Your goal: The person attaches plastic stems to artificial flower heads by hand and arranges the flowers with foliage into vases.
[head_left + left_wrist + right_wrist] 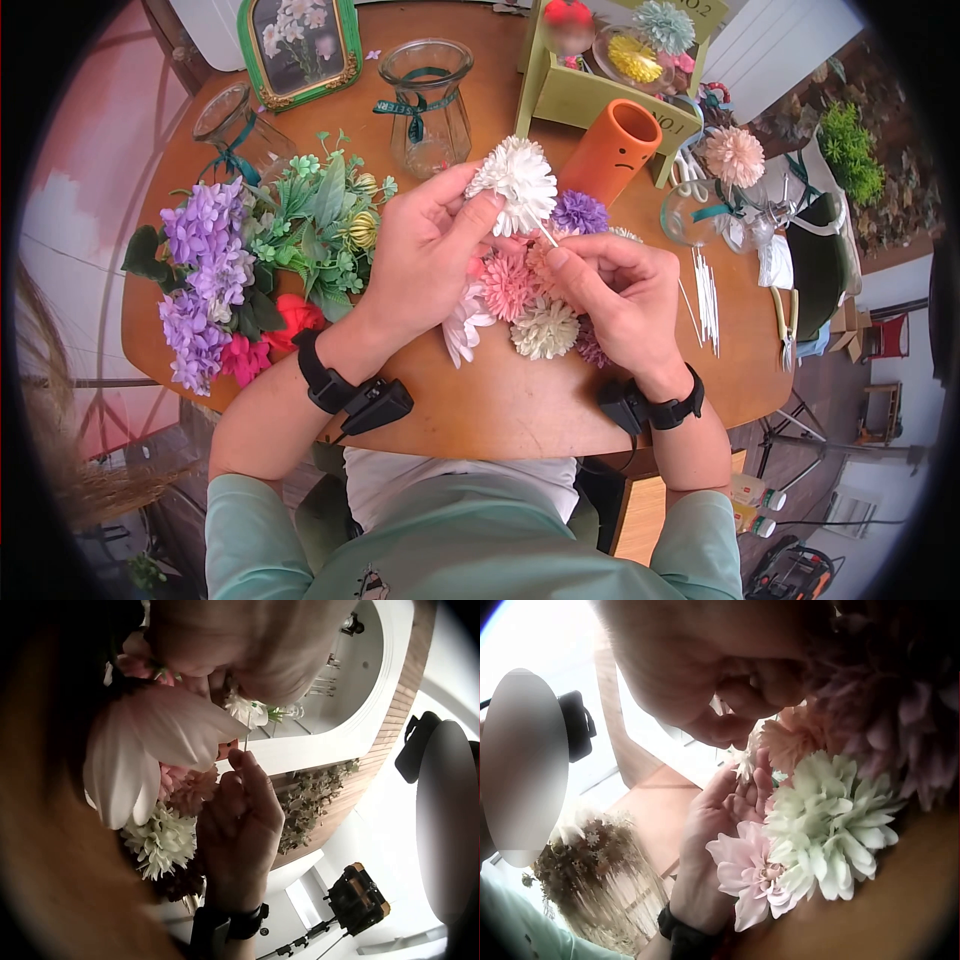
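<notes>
Between the thumb and fingers of my left hand [425,240] is a white artificial flower head [515,185], raised above the table. My right hand [625,295] pinches a thin white stick [547,235] whose upper end is right at the flower's underside. In the left wrist view, the stick [248,733] stands between the right fingertips and the white flower [244,709]. Beneath the hands lie loose flower heads: a pink one [508,287], a cream one [545,330], a pale pink one [465,325] and a purple one [580,212].
Lilac flowers [205,235] and greenery [315,235] lie at left. A glass vase [430,130] with a ribbon, an orange cup [615,150] and a green box [600,105] stand behind. White sticks [707,305] and pliers [787,325] lie at right.
</notes>
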Tool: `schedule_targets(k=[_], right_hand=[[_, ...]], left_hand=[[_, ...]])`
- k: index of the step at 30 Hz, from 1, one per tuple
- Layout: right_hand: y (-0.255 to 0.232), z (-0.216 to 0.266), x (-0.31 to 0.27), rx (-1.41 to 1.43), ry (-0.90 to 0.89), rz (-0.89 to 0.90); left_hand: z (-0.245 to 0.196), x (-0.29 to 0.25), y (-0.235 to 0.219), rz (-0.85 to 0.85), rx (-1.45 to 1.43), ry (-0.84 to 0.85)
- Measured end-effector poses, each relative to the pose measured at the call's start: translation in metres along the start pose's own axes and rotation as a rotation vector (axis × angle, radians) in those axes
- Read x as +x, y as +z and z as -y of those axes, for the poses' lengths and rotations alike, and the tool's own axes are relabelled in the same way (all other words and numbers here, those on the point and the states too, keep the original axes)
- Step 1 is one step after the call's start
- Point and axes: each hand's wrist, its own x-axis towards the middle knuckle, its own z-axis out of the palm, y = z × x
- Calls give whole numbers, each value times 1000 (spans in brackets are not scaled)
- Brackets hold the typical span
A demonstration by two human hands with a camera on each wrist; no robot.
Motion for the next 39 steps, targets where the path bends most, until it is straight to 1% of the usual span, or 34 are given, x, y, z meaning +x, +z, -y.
schedule_targets(k=[3, 6, 8, 12, 14, 15, 17, 21, 23, 24, 26, 30, 32, 33, 35, 39], right_hand=[[-2, 0, -2, -8, -40, 28], [2, 0, -2, 1, -57, 7], [-3, -3, -3, -54, -109, 37], [2, -4, -1, -43, -101, 19], [2, -2, -1, -1, -47, -9], [1, -2, -1, 0, -47, -10], [0, -2, -2, -34, -53, 8], [1, 1, -3, -53, -39, 8], [1, 3, -4, -47, -7, 6], [1, 6, -4, -47, -6, 6], [2, 11, -5, -96, 52, 2], [3, 11, -5, -68, 72, 10], [4, 12, -5, -79, 59, 4], [4, 11, -4, -79, 60, 3], [4, 9, -4, -73, 55, 7], [2, 3, -2, -68, 41, 3]], left_hand=[[0, -1, 0, 7, 12, -2], [4, -1, 2, 9, -60, 29], [2, -2, 4, 2, 49, 30], [-5, -4, 2, 29, 59, 13], [-3, -4, 3, 37, -8, -5], [-3, -4, 3, 37, -8, -5], [-4, -5, 3, 46, 57, 23], [-2, -6, 4, 33, 63, 21], [4, -6, 3, 5, 61, 83], [6, -6, 2, 4, 61, 82], [8, -6, -2, 3, 244, 168], [8, -10, 1, -4, 319, 220], [16, -8, -1, 18, 370, 330], [17, -7, -1, 19, 369, 329], [17, -6, -2, 28, 416, 399], [12, -7, 0, 37, 429, 374]])
